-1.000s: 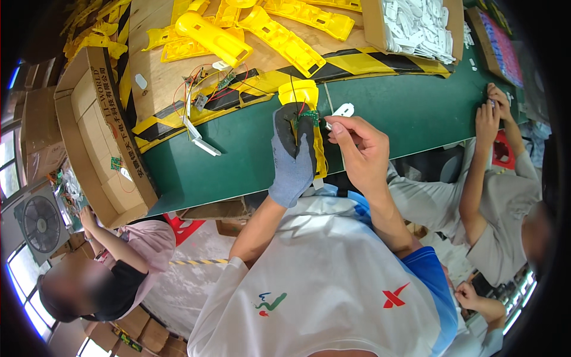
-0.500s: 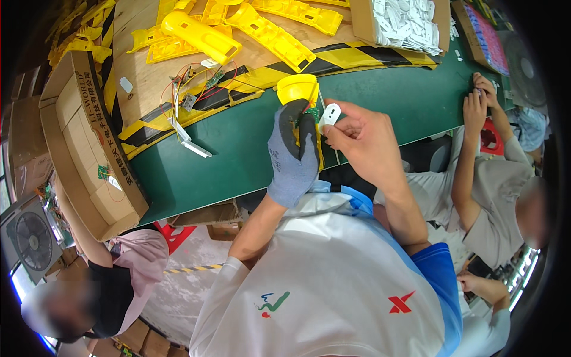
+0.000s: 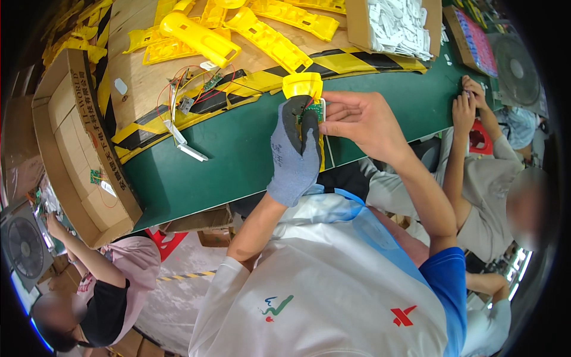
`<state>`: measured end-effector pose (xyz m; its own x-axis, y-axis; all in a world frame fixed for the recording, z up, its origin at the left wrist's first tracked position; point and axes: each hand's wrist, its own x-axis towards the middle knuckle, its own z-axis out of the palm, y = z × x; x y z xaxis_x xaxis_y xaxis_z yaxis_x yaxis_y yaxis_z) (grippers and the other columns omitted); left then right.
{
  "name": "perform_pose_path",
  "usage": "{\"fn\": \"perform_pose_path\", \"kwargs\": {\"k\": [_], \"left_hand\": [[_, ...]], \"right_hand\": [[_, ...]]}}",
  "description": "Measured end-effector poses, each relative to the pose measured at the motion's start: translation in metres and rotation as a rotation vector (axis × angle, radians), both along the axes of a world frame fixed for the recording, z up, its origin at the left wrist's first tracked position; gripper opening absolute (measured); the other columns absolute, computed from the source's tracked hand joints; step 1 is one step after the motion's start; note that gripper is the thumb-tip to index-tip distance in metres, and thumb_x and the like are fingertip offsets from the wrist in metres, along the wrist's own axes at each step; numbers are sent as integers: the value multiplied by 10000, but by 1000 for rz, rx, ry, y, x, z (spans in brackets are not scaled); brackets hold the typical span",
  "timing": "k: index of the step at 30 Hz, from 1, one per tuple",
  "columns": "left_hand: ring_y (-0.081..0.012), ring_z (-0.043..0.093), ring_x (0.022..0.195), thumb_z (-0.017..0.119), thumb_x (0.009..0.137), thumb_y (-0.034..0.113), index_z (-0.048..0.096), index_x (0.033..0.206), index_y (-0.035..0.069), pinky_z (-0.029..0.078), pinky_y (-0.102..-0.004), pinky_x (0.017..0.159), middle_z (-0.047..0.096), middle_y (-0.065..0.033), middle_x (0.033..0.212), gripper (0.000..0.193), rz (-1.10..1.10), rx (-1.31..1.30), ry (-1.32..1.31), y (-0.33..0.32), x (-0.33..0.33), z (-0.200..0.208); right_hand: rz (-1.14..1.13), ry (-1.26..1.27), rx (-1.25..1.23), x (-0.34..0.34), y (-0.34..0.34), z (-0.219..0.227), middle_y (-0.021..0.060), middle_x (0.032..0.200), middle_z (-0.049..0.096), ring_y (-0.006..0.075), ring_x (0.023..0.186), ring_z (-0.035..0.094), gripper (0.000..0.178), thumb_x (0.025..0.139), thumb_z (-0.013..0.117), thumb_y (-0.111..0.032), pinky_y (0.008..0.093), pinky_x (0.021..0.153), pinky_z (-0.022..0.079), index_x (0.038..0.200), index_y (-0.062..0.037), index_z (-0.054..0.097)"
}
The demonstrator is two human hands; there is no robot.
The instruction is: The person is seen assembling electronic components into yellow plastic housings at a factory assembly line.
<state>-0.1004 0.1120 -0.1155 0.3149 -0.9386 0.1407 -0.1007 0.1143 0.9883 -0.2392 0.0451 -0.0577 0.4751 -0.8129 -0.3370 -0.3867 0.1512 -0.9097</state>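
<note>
My left hand (image 3: 291, 146), in a blue-grey work glove with dark fingertips, is closed round a yellow plastic housing (image 3: 302, 86) over the bench's near edge. Inside the housing a green circuit board (image 3: 313, 110) shows beside the gloved thumb. My right hand (image 3: 357, 122), bare, pinches a small white plastic plate (image 3: 323, 110) against the housing's right side. The plate is seen nearly edge-on, and the fingers hide part of it. A tangle of wired circuit boards (image 3: 187, 105) with white strips lies to the left on the bench.
Yellow housing shells (image 3: 199, 38) are piled on a wooden board edged with striped tape (image 3: 262, 89). A carton of white plates (image 3: 357, 27) stands far right. An open cardboard box (image 3: 128, 205) stands left on the green bench (image 3: 163, 193). Co-workers sit at both sides.
My right hand has brought the white plate against the housing and turned it edge-on. My left hand keeps its grip. The co-worker at left has shifted, and the view has moved slightly.
</note>
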Motion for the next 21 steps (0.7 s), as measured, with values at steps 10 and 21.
{"fn": "perform_pose_path", "kwargs": {"k": [10, 21], "left_hand": [[-328, 616, 883, 540, 924, 69, 479, 1196, -1, 492, -392, 764, 589, -201, 1012, 287, -67, 153, 22, -3, 0, -10], [-184, 594, 812, 580, 898, 38, 536, 1114, 13, 490, -325, 704, 602, -118, 940, 222, -106, 148, 170, -2, 2, -13]], "right_hand": [[-194, -118, 50, 1, 21, -22, 134, 1048, 691, 169, 888, 685, 432, 834, 688, 28, 264, 816, 555, 1256, 22, 596], [-282, -71, -208, 13, 45, -18, 135, 1189, 572, 179, 895, 661, 377, 900, 604, 26, 269, 749, 570, 1276, 4, 584]]}}
